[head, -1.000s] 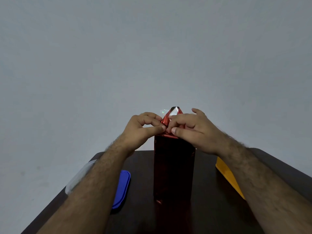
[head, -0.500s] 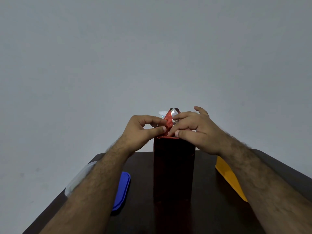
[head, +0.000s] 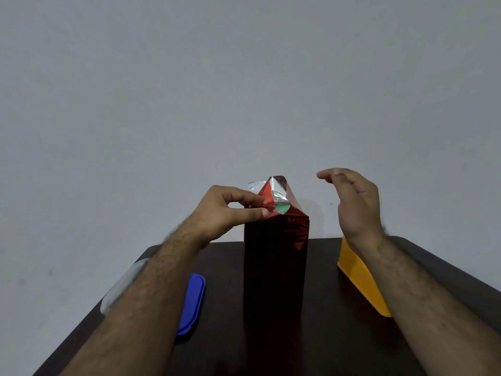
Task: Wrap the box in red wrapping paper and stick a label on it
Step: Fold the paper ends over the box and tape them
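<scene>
**Sides wrapped, top end unfinished, no label seen**

The box (head: pixel 276 267) is stood upright near the middle of the dark table (head: pixel 352 348), and its visible sides are covered by the red wrapping paper (head: pixel 276 198); the long wrap can therefore be judged as done. At the top the paper is gathered into a peak that stands above the box edge; its silver underside is exposed, and a small green patch is seen at the base of the peak, so the top end is judged not yet closed or fixed down. The folded paper on the left of the peak is pinched by the left hand (head: pixel 225 210) between thumb and forefinger; the right hand (head: pixel 352 202) is held to the right of the box, apart from it, with fingers relaxed and nothing in it. No label can be seen on the box or on the table; sticking it is judged to remain. A blue lid (head: pixel 191 305) lies left of the box; a yellow container (head: pixel 360 280) lies to the right, partly hidden by the right forearm; whether the bottom end is closed cannot be told.
</scene>
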Available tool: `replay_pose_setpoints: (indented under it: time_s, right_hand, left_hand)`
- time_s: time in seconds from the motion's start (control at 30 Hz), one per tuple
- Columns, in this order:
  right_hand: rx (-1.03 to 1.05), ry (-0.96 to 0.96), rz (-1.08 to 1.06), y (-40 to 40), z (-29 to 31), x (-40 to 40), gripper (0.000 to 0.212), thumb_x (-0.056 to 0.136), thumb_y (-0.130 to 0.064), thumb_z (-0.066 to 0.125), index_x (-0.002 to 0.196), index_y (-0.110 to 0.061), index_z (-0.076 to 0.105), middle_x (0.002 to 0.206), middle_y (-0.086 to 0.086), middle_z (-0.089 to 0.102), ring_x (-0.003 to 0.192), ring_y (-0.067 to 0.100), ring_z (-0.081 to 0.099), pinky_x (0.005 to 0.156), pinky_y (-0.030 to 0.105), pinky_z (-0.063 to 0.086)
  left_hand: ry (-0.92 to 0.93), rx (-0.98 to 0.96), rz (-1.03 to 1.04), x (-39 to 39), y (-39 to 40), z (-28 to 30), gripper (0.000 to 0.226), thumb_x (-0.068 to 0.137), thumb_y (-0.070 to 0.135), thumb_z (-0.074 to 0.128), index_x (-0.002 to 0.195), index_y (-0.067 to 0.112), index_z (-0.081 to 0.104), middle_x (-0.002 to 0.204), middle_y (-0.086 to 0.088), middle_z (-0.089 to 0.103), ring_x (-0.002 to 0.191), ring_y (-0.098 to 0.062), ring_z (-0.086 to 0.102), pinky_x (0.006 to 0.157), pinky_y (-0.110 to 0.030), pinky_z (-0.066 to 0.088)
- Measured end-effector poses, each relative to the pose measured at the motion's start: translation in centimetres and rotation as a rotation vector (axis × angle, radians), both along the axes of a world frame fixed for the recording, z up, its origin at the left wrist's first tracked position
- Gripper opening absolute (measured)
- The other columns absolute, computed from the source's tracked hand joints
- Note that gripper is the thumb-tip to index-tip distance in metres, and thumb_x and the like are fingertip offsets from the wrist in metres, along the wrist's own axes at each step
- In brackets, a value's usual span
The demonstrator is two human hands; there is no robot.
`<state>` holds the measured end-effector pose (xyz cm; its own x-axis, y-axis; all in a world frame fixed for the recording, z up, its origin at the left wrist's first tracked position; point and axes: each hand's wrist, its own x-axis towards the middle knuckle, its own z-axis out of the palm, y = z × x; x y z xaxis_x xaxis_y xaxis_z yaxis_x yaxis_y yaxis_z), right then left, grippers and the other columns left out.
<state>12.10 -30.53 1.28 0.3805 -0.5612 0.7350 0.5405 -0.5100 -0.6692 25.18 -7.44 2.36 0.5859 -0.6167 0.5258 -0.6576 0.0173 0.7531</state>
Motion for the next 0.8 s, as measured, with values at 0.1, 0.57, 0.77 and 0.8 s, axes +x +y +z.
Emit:
replay_pose_setpoints:
  time_s: [0.1,0.57,0.77,0.8]
  right_hand:
    - [0.152,-0.021,-0.02,-0.4,-1.6,-0.6,0.031,0.11,-0.025,0.051,0.103,-0.019,0.08,0.108,-0.01,0.078,0.112,0.007,0.068,0.086,0.008,0.047]
    - [0.04,0.078,-0.22,-1.5,-2.8,-4.4,0.022,0.111,-0.025,0.051,0.114,-0.027,0.073,0.114,-0.019,0.07,0.112,-0.004,0.063,0.093,0.014,0.046]
    - [-0.1,0.465,-0.484,-6.4,-6.1,-5.2,0.024,0.107,-0.035,0.059,0.12,-0.02,0.073,0.122,-0.002,0.072,0.113,0.018,0.063,0.093,0.04,0.055]
    - [-0.117,0.569,-0.535,-7.0,-6.5,-5.3,0.026,0.106,-0.034,0.059,0.12,-0.018,0.074,0.122,0.0,0.072,0.11,0.018,0.062,0.09,0.039,0.054]
  left_hand:
    - [0.005,-0.008,-0.003,0.0,0.0,0.0,0.027,0.075,0.032,0.096,0.1,0.03,0.087,0.108,0.004,0.079,0.113,-0.006,0.07,0.11,-0.034,0.047]
    - [-0.077,0.08,0.067,0.5,-1.0,-0.3,0.075,0.035,0.08,0.093,0.101,0.047,0.081,0.109,0.02,0.077,0.115,-0.004,0.067,0.114,-0.044,0.048]
    - [-0.122,0.091,0.086,0.0,-1.1,-0.4,0.064,0.041,0.072,0.092,0.1,0.053,0.077,0.105,0.031,0.074,0.11,0.005,0.065,0.118,-0.052,0.039]
    - [-0.12,0.083,0.087,0.0,-1.2,-0.4,0.064,0.041,0.072,0.091,0.1,0.052,0.078,0.104,0.031,0.074,0.109,0.005,0.065,0.118,-0.052,0.039]
